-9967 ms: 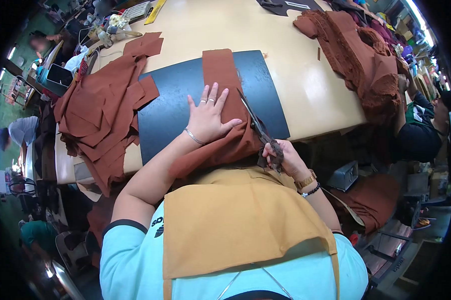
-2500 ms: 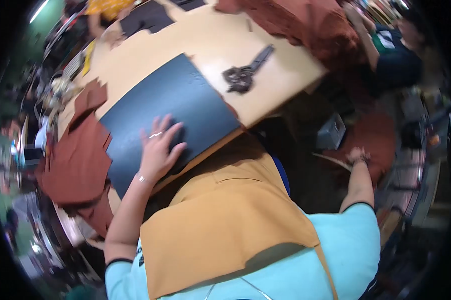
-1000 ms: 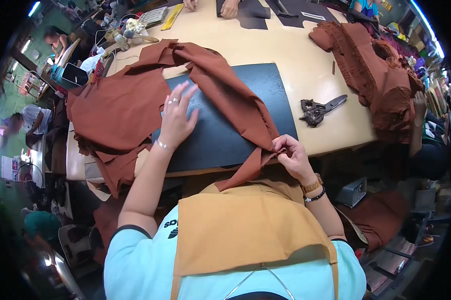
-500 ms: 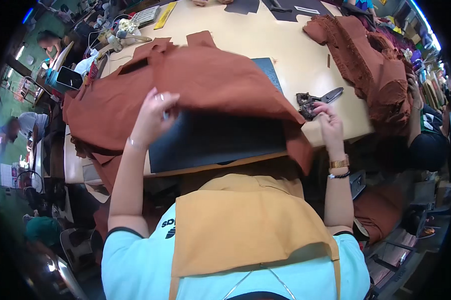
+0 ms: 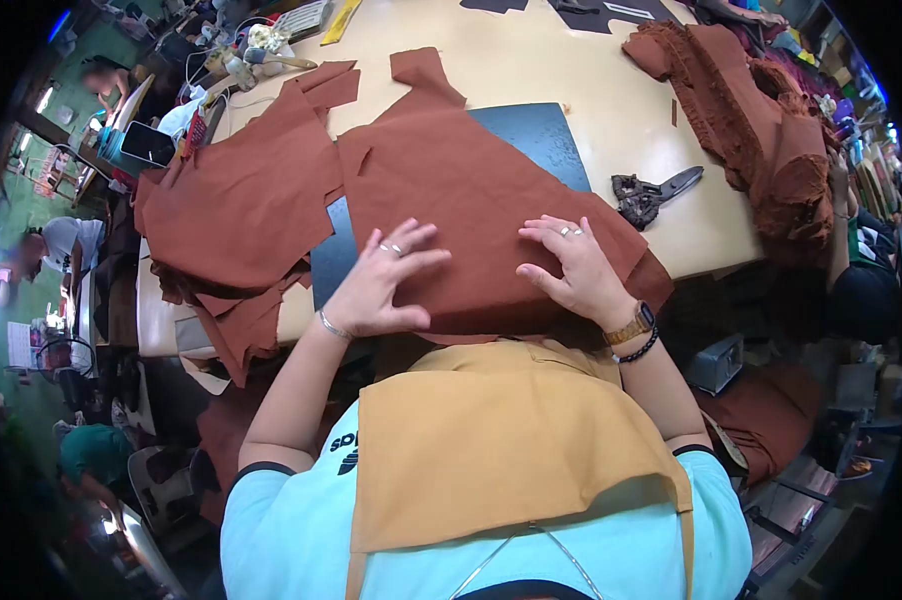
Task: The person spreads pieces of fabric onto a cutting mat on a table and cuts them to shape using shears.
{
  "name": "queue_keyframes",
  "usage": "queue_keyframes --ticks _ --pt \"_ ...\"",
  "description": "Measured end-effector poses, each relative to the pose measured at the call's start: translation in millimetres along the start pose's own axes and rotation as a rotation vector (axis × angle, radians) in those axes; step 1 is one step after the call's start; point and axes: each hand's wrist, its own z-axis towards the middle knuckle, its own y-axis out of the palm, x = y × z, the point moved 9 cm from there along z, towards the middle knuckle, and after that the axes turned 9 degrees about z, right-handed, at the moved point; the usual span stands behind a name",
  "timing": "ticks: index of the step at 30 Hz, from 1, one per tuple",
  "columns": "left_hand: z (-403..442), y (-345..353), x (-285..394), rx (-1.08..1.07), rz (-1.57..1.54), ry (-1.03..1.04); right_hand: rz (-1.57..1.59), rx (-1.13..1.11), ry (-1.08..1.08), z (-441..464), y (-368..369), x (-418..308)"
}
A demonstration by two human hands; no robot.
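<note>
A large rust-brown fabric piece (image 5: pixel 471 190) lies spread over the dark cutting mat (image 5: pixel 546 135), its near edge at the table's front edge. My left hand (image 5: pixel 391 280) is over the fabric's lower left part, fingers apart, holding nothing. Over the lower right part is my right hand (image 5: pixel 571 265), also with spread fingers and nothing in it. Whether either palm presses on the cloth is hard to tell. To the right of the mat, scissors with dark-wrapped handles (image 5: pixel 651 198) rest on the table.
More rust-brown pieces (image 5: pixel 241 200) are piled at the left. Gathered brown fabric (image 5: pixel 761 150) lies at the right table edge, beside a co-worker's arm. A brush (image 5: pixel 281 60), a yellow ruler (image 5: pixel 341 20) and dark pieces (image 5: pixel 611 12) are at the far side.
The fabric, lifted and folded over earlier, now lies flatter across the mat. My right hand has let go of its corner and moved left over the cloth; my left hand has moved right and down.
</note>
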Motion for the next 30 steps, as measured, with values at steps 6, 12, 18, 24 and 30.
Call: queue_keyframes --ticks 6,12,18,24,30 --pt "-8 -3 -44 0.083 0.281 -0.235 -0.042 0.019 0.01 -11 7 0" --pt "-35 -18 -64 0.071 0.423 -0.381 -0.223 0.185 -0.037 -13 -14 1" --pt "-61 -34 -69 0.118 0.466 -0.504 0.001 0.392 -0.051 -1 -60 18" --pt "-99 -42 -82 0.539 0.516 -0.8 -0.379 0.46 0.054 8 -68 66" --pt "-89 -56 -84 0.591 0.641 -0.71 -0.282 0.218 0.189 36 -76 71"
